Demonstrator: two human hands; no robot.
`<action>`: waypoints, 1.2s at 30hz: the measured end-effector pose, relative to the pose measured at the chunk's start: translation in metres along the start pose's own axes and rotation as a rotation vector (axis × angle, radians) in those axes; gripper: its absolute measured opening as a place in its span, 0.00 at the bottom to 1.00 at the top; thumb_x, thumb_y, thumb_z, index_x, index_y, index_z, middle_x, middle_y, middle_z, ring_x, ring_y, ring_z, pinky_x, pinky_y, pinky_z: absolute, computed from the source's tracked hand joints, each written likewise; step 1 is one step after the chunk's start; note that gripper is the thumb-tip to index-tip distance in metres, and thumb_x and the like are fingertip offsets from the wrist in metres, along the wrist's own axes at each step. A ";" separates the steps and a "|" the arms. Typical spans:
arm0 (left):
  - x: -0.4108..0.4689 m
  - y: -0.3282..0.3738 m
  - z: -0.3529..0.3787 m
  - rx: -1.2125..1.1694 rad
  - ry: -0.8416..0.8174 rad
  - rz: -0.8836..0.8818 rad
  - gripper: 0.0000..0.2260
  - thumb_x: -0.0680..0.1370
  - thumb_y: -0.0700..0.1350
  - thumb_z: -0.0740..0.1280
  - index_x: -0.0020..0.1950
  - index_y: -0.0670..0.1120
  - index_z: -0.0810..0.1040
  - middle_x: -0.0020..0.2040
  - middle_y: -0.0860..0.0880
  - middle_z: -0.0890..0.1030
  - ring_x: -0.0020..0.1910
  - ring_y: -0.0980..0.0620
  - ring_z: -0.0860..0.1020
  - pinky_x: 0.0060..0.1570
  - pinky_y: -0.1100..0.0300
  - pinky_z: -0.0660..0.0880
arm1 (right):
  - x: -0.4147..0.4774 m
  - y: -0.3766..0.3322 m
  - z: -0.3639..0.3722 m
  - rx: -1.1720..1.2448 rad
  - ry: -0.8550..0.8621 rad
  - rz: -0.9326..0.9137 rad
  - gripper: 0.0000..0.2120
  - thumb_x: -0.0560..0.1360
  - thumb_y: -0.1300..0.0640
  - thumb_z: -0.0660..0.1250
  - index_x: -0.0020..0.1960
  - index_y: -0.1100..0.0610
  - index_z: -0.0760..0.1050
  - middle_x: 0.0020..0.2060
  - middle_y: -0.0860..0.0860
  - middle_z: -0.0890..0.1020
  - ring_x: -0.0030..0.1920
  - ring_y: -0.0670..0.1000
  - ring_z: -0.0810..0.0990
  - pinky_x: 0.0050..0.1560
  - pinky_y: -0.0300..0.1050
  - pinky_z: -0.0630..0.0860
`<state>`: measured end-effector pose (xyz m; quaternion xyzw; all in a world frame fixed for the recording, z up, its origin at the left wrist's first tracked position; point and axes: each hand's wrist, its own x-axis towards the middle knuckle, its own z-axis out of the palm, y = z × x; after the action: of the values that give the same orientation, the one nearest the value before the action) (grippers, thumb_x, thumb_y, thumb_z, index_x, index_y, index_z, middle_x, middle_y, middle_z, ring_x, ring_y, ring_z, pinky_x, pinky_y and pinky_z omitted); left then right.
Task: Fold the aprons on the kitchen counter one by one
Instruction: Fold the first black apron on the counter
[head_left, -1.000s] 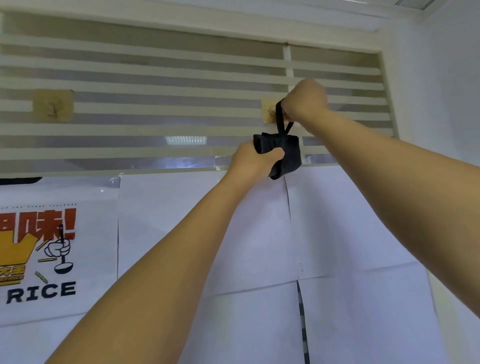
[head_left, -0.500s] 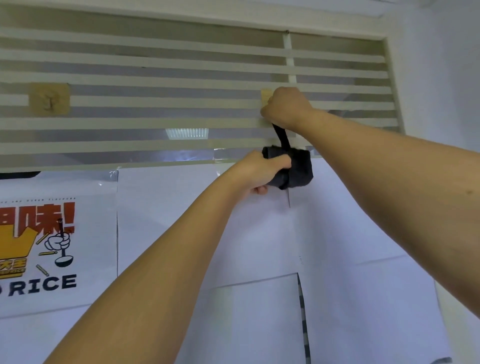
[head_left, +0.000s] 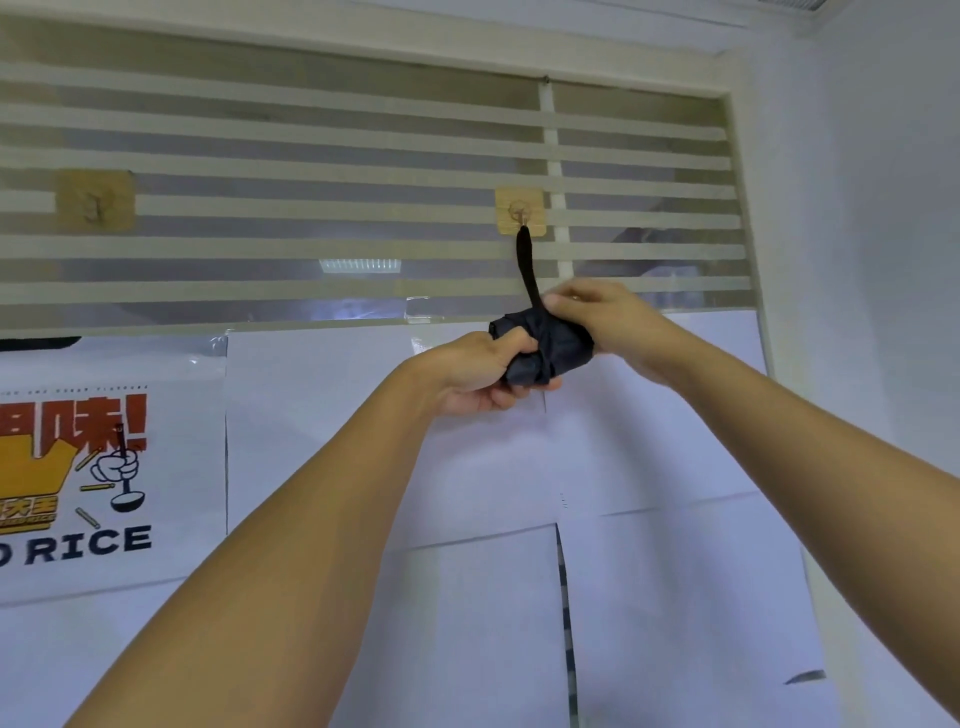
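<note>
A black apron, folded into a tight bundle, hangs by its black strap from a wall hook on a tan adhesive pad. My left hand grips the bundle's left end from below, fingers curled round it. My right hand rests on the bundle's upper right, thumb and fingers pinching it where the strap meets the cloth. Both arms reach up to the wall.
A second tan hook pad sits empty at the left on the striped frosted window. White paper sheets cover the wall below. A poster reading "RICE" hangs at the left. A white side wall closes the right.
My right hand has come down from the hook to the bundle, leaving the strap looped on the hook. The bundle sits lower than before.
</note>
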<state>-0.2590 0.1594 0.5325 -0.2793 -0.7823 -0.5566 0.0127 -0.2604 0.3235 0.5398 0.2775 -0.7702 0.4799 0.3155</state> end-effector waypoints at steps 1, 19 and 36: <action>0.000 -0.001 0.002 -0.012 0.005 -0.018 0.11 0.82 0.45 0.54 0.53 0.42 0.74 0.35 0.46 0.83 0.28 0.55 0.65 0.26 0.66 0.61 | -0.007 0.006 -0.001 0.058 -0.024 0.000 0.06 0.79 0.55 0.64 0.52 0.56 0.77 0.46 0.52 0.80 0.46 0.51 0.78 0.48 0.46 0.77; 0.003 -0.034 0.007 0.455 0.593 0.108 0.27 0.79 0.61 0.59 0.64 0.39 0.67 0.49 0.41 0.82 0.40 0.47 0.79 0.36 0.58 0.72 | -0.036 0.030 0.014 0.064 -0.029 0.175 0.17 0.80 0.54 0.63 0.68 0.54 0.67 0.52 0.53 0.79 0.46 0.51 0.81 0.45 0.38 0.78; -0.052 -0.034 0.012 0.563 0.629 0.035 0.30 0.76 0.62 0.64 0.68 0.41 0.67 0.52 0.44 0.80 0.50 0.46 0.79 0.41 0.59 0.71 | -0.075 0.017 0.011 -0.268 0.196 0.000 0.24 0.77 0.46 0.65 0.70 0.51 0.64 0.58 0.49 0.72 0.50 0.50 0.77 0.47 0.41 0.72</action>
<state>-0.2272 0.1407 0.4814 -0.0948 -0.8569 -0.3791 0.3361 -0.2269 0.3296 0.4696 0.1850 -0.7927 0.3977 0.4234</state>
